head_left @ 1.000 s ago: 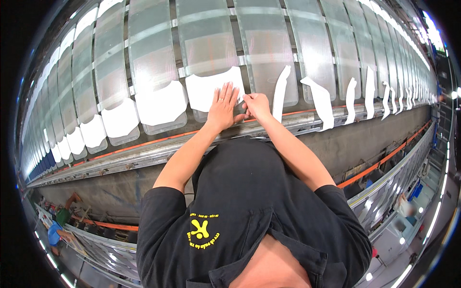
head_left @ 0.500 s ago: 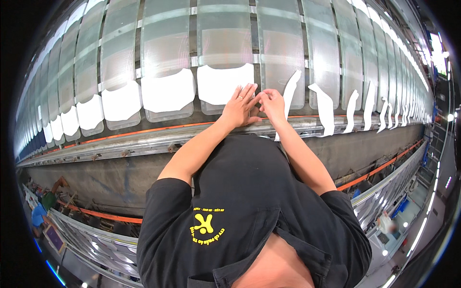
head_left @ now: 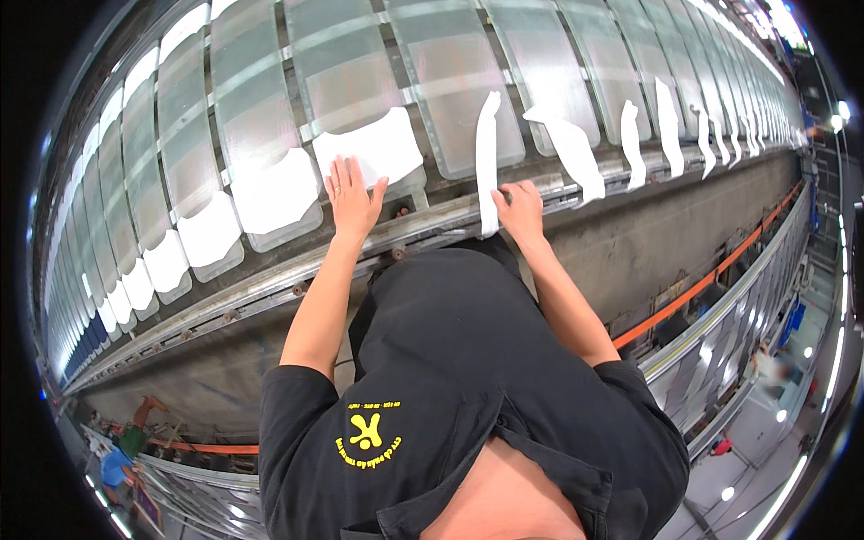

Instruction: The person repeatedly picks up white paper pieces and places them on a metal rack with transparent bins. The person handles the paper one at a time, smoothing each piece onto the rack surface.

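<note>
My left hand point(head_left: 353, 205) lies flat with fingers spread on the near edge of a white fabric panel point(head_left: 387, 148). That panel is spread smooth over the near end of a glass-like board point(head_left: 342, 90). To the right, my right hand point(head_left: 520, 212) has its fingers curled, the tips at the edge of a narrow, folded white fabric piece point(head_left: 487, 162). This piece runs lengthwise down the neighbouring board point(head_left: 450, 81), and its lower end hangs over the metal rail.
More flat white panels point(head_left: 274, 193) cover boards to the left; several bunched white pieces point(head_left: 569, 153) lie on boards to the right. A metal rail point(head_left: 423, 225) runs along the near ends. Behind me is another row of frames point(head_left: 711, 351), with people in the distance.
My hands were close together at the white panel's right corner; now they are apart, the left flat on the panel and the right at the folded piece. My view has turned and shifted rightward.
</note>
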Motion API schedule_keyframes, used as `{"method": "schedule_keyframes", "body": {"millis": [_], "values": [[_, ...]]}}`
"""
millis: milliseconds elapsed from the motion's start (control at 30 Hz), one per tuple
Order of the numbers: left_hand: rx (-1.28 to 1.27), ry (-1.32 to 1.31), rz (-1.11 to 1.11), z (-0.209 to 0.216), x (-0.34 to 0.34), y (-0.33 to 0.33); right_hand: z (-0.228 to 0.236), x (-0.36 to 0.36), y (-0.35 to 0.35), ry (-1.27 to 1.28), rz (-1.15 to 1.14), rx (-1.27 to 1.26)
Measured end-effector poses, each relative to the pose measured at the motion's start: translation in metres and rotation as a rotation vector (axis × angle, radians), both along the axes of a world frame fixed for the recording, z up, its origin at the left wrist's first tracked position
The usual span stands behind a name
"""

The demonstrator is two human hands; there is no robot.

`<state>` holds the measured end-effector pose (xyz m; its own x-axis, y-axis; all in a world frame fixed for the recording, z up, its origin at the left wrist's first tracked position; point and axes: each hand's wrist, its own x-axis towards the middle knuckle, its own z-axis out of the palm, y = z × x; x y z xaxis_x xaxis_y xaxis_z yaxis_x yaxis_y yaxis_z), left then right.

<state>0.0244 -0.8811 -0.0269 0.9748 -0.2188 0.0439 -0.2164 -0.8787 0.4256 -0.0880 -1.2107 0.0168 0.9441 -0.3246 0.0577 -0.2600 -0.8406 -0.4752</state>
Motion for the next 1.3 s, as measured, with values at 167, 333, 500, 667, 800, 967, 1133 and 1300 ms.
{"method": "schedule_keyframes", "body": {"millis": [167, 333, 500, 667, 800, 967, 1133, 1300], "values": [[-0.526, 0.512, -0.108, 0.065, -0.026, -0.073, 0.004, 0.013, -0.002, 0.206, -0.196, 0.732], [-1.283, 1.354, 0.077, 0.069, -0.037, -0.146, 0.063, 0.032, -0.012, 0.26, -0.415, 1.699], [-1.006, 1.247, -0.03, 0.108, -0.041, -0.188, 0.059, 0.046, -0.061, 0.399, -0.279, 1.896], [-1.093, 1.142, 0.019, 0.131, -0.061, -0.207, 0.037, 0.073, -0.096, 0.525, -0.283, 2.055], [-1.22, 1.03, 0.129, 0.155, -0.075, -0.226, 0.036, 0.095, -0.1, 0.825, -0.178, 1.924], [-1.325, 1.013, 0.165, 0.18, -0.083, -0.236, 0.004, 0.09, -0.088, 0.892, -0.225, 2.009], [-1.21, 1.1, 0.31, 0.172, -0.088, -0.196, 0.031, 0.13, -0.118, 0.483, -0.4, 2.058], [-1.641, 0.926, 0.51, 0.12, -0.088, -0.147, 0.017, 0.116, -0.162, 0.642, -0.261, 1.684]]}}
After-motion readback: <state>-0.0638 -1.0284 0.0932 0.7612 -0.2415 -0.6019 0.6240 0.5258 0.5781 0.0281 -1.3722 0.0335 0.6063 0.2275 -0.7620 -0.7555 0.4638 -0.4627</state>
